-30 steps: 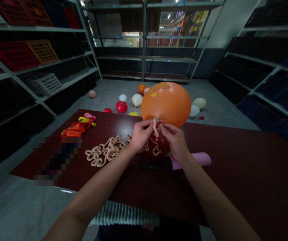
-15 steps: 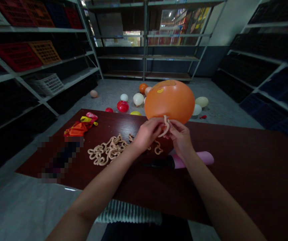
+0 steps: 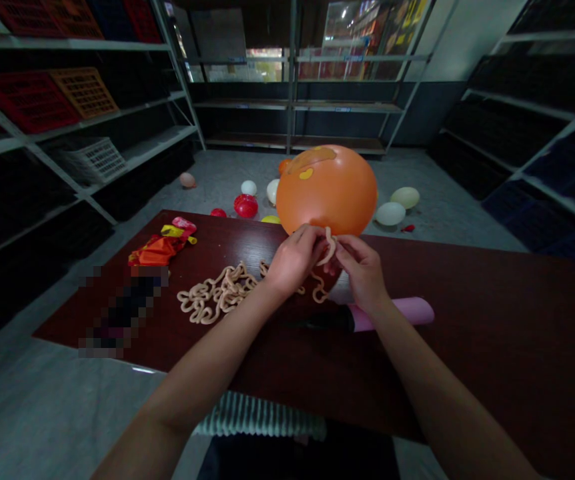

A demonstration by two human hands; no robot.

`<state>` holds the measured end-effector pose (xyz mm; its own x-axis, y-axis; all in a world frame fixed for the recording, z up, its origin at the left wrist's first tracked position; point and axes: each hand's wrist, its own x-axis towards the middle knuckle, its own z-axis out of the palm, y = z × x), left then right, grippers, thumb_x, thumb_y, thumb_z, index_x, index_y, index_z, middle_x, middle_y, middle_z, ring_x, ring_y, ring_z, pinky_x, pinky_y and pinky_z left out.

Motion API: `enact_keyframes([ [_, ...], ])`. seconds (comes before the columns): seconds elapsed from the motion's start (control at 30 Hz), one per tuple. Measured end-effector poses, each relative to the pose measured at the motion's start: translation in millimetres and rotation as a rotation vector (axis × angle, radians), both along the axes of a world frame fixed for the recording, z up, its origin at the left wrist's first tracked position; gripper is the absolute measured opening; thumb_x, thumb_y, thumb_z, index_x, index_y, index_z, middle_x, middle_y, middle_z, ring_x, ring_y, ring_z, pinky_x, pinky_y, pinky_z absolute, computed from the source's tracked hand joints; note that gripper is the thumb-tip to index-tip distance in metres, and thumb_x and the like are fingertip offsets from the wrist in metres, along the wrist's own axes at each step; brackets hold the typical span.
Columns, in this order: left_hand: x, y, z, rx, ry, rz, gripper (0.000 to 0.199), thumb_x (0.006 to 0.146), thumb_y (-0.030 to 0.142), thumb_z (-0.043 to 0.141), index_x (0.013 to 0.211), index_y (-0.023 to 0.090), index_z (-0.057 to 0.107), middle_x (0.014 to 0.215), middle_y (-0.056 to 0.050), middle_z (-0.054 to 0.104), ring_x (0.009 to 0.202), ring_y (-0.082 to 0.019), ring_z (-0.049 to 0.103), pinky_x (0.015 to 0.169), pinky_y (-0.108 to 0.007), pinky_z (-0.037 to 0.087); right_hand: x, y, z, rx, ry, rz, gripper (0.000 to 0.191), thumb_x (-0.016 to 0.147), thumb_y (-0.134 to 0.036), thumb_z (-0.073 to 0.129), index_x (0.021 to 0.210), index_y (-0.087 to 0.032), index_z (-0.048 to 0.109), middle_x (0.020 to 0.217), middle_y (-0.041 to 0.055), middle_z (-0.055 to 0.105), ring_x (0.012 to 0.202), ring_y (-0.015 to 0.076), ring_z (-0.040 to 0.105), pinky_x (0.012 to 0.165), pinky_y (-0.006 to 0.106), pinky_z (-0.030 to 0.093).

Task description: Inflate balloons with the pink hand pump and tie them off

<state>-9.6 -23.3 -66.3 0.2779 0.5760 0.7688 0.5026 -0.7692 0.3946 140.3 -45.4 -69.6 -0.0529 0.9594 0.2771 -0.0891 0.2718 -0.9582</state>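
A large inflated orange balloon (image 3: 330, 190) with yellow and brown printed patches is just beyond my hands, over the table's far edge. My left hand (image 3: 292, 260) is closed, fingers pinched at the balloon's underside, where its neck is hidden. My right hand (image 3: 365, 270) is closed too, thumb and fingers pinching by a thick beige cord (image 3: 328, 250) that curves up between both hands. More of this cord (image 3: 217, 293) lies in a tangled heap to the left. Under my right wrist rests a pink hand pump (image 3: 412, 311) with a black nozzle.
The dark wooden table (image 3: 467, 320) has uninflated balloons (image 3: 157, 252) at its far left and a blurred-out dark object (image 3: 127, 310) nearer. Several balloons lie on the floor beyond, including a red one (image 3: 246, 206). Metal shelves (image 3: 245, 105) with crates (image 3: 30, 100) stand around.
The view has tilted slightly down. The orange balloon and both hands have shifted a little left in view, the balloon swinging a bit. The pinch at the cord is kept.
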Motion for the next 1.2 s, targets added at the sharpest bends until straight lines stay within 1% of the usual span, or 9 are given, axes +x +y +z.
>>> enact_keyframes([
  [0.37, 0, 2, -2.9, -0.033, -0.008, -0.086, 0.009, 0.098, 0.017, 0.054, 0.106, 0.015, 0.058, 0.096, -0.008, 0.064, 0.09, -0.018, 0.063, 0.082, -0.032, 0.053, 4, 4, -8.3, 0.011, -0.022, -0.073, 0.015, 0.088, -0.042, 0.063, 0.094, -0.028, 0.066, 0.068, -0.0035, 0.063, 0.055, 0.0135, 0.057, 0.054, 0.03, 0.047],
  [0.47, 0, 3, -1.8, -0.062, -0.007, -0.061, 0.005, 0.098, 0.019, 0.055, 0.101, 0.016, 0.057, 0.093, -0.006, 0.064, 0.087, -0.017, 0.063, 0.079, -0.031, 0.052, 4, 4, -8.3, -0.012, -0.041, -0.078, 0.018, 0.087, -0.044, 0.062, 0.093, -0.028, 0.065, 0.071, -0.0028, 0.064, 0.056, 0.0135, 0.057, 0.056, 0.03, 0.049],
  [0.57, 1, 2, -0.7, -0.08, 0.011, -0.022, 0.006, 0.099, 0.02, 0.052, 0.099, 0.016, 0.056, 0.093, -0.007, 0.063, 0.087, -0.018, 0.062, 0.078, -0.031, 0.052, 2, 2, -7.0, -0.022, -0.034, -0.038, 0.02, 0.087, -0.046, 0.061, 0.091, -0.027, 0.064, 0.068, -0.0035, 0.061, 0.055, 0.0134, 0.056, 0.056, 0.03, 0.049],
  [0.67, 3, 3, -1.8, -0.083, 0.033, 0.008, 0.008, 0.1, 0.018, 0.048, 0.098, 0.015, 0.055, 0.093, -0.008, 0.061, 0.087, -0.018, 0.061, 0.077, -0.031, 0.052, 0, 2, -5.5, -0.024, -0.002, -0.005, 0.019, 0.086, -0.046, 0.062, 0.09, -0.027, 0.063, 0.066, -0.0044, 0.058, 0.054, 0.0134, 0.056, 0.056, 0.031, 0.05],
  [0.77, 5, 4, -4.0, -0.125, 0.027, -0.003, 0.009, 0.1, 0.015, 0.044, 0.097, 0.015, 0.053, 0.094, -0.009, 0.06, 0.088, -0.019, 0.06, 0.077, -0.033, 0.051, 1, 3, -4.8, -0.005, -0.031, -0.014, 0.019, 0.086, -0.046, 0.063, 0.091, -0.027, 0.063, 0.067, -0.0043, 0.059, 0.056, 0.014, 0.057, 0.057, 0.031, 0.05],
  [0.9, 5, 5, -0.7, -0.226, -0.034, -0.076, 0.01, 0.098, 0.013, 0.043, 0.092, 0.017, 0.051, 0.091, -0.008, 0.06, 0.087, -0.019, 0.059, 0.078, -0.033, 0.05, 3, 6, -5.1, 0.058, -0.16, -0.091, 0.022, 0.086, -0.048, 0.062, 0.089, -0.026, 0.063, 0.069, -0.0032, 0.061, 0.057, 0.0144, 0.058, 0.057, 0.03, 0.049],
  [1.03, -2, 4, 7.5, -0.309, -0.04, -0.248, 0.009, 0.095, 0.017, 0.049, 0.086, 0.018, 0.051, 0.084, -0.004, 0.059, 0.078, -0.016, 0.057, 0.073, -0.031, 0.049, 2, 4, -5.9, 0.102, -0.228, -0.181, 0.02, 0.087, -0.046, 0.061, 0.09, -0.026, 0.065, 0.072, -0.0027, 0.065, 0.06, 0.0142, 0.06, 0.058, 0.029, 0.048],
  [1.1, -5, 5, 8.5, -0.312, -0.026, -0.308, 0.007, 0.09, 0.014, 0.056, 0.087, 0.018, 0.051, 0.084, -0.004, 0.059, 0.076, -0.016, 0.056, 0.07, -0.029, 0.048, 2, 2, -5.9, 0.15, -0.277, -0.235, 0.018, 0.089, -0.044, 0.061, 0.091, -0.026, 0.067, 0.079, -0.0015, 0.068, 0.066, 0.0141, 0.061, 0.061, 0.028, 0.049],
  [1.2, -6, 7, 4.7, -0.294, -0.044, -0.322, 0.013, 0.086, 0.007, 0.057, 0.09, 0.018, 0.051, 0.088, -0.004, 0.059, 0.079, -0.016, 0.057, 0.072, -0.028, 0.048, 2, 0, -5.3, 0.204, -0.298, -0.292, 0.017, 0.09, -0.041, 0.06, 0.091, -0.026, 0.068, 0.085, -0.0009, 0.07, 0.067, 0.0131, 0.062, 0.062, 0.028, 0.048],
])
